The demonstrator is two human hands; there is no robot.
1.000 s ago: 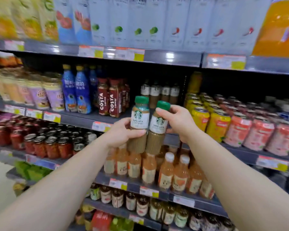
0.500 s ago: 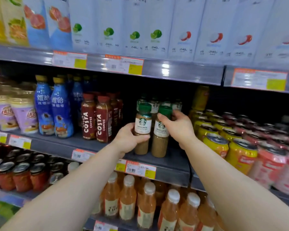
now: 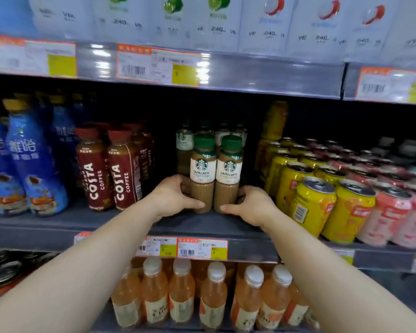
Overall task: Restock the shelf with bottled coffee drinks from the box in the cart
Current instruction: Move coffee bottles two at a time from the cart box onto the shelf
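Two Caffe Latte bottles are standing upright and touching each other on the middle shelf (image 3: 58, 222), and everything else is being placed from them: the left bottle (image 3: 203, 174) and the right bottle (image 3: 228, 175), both green-capped. Just behind the pair, more of the same bottles (image 3: 184, 140) are standing in shadow, at least three, though the row is too dark to be counting fully. To the left of the pair, two Costa Coffee bottles (image 3: 108, 174) are fronting their row, and farther left at least two blue bottles (image 3: 31, 164) are standing. To the right of the pair, yellow cans (image 3: 315, 203) and then pink cans (image 3: 394, 212) are filling the shelf in rows. Below the pair, six orange drink bottles (image 3: 214, 299) are lining the lower shelf front. Both forearms are reaching forward and up from the bottom corners. The left hand (image 3: 172, 197) is curling round the lower left bottle, thumb lying across its front near the base. The right hand (image 3: 251, 204) is mirroring it on the right bottle, thumb across the front, fingers wrapping behind out of view.
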